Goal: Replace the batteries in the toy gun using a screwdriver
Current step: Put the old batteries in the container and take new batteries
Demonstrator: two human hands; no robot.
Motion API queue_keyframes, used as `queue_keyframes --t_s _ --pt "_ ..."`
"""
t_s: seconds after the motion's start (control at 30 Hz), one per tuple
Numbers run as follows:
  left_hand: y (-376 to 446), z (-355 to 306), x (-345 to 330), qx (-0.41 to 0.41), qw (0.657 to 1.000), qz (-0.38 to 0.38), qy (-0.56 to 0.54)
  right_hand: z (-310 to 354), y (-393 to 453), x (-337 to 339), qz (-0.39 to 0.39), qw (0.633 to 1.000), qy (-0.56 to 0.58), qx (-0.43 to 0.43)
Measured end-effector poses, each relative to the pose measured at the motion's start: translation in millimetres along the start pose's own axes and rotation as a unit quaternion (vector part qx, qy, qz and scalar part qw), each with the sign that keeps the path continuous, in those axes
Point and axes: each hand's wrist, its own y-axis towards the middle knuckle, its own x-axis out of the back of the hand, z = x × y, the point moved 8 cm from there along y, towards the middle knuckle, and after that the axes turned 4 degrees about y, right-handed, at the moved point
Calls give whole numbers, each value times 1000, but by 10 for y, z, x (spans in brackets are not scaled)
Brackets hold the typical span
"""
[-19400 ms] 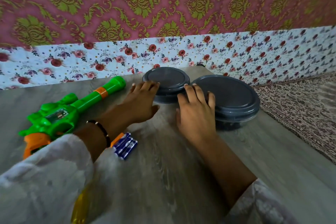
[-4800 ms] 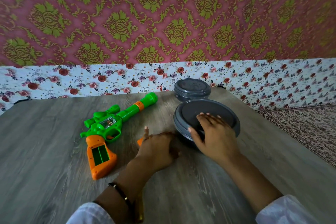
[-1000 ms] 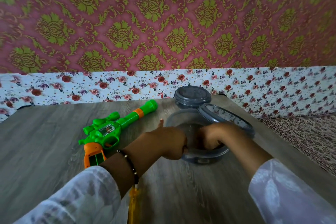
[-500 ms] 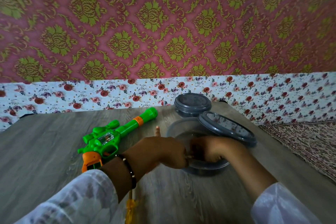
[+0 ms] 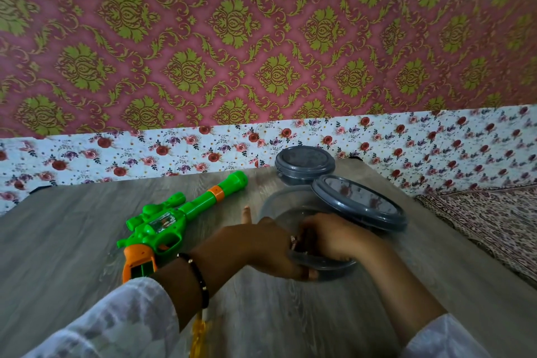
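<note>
**Hands in the open tub, gun waiting with its grip uncovered**

The toy gun (image 5: 171, 221) lies on its side on the grey wooden table (image 5: 72, 227), left of the hands, barrel pointing away toward the floral wall strip. Its orange grip (image 5: 138, 263) faces the person, and the battery bay there looks uncovered and dark inside; whether cells sit in it cannot be told.

Just right of the gun, the left hand (image 5: 255, 247) curls its fingers over the near rim of a clear round container (image 5: 290, 203), thumb under the edge, one finger sticking up. The right hand (image 5: 334, 237) reaches down into the container with fingers bent; something small and pale shows between the two hands, but what it grips, if anything, cannot be told. The container's grey lid (image 5: 360, 203) leans tilted on the far rim. A second, lidded container (image 5: 305, 161) stands behind it by the wall. A yellowish handle (image 5: 199, 334) shows under the left sleeve, possibly the screwdriver.

The step seems to be fetching or dropping small parts in the tub. To do it well, keep the left hand steadying the rim so the tub does not slide, and lift pieces out singly so the tilted lid is not knocked off.
</note>
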Motion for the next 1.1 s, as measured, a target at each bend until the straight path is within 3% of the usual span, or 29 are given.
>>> queue_keyframes --t_s 0.2,0.5,0.7,0.87,1.1 --pt "24 17 -27 -2 1000 -8 1 69 -52 34 -6 998 46 43" --pt "-12 -29 10 13 999 -18 23 86 16 -75 98 992 -82 14" --pt "-47 -33 43 26 999 -47 6 42 -34 66 7 995 -102 10" --pt "-82 -72 56 32 997 -68 8 26 -54 89 3 997 -82 14" --pt "-23 -52 -6 42 999 -21 9 100 -52 62 21 999 -15 41"
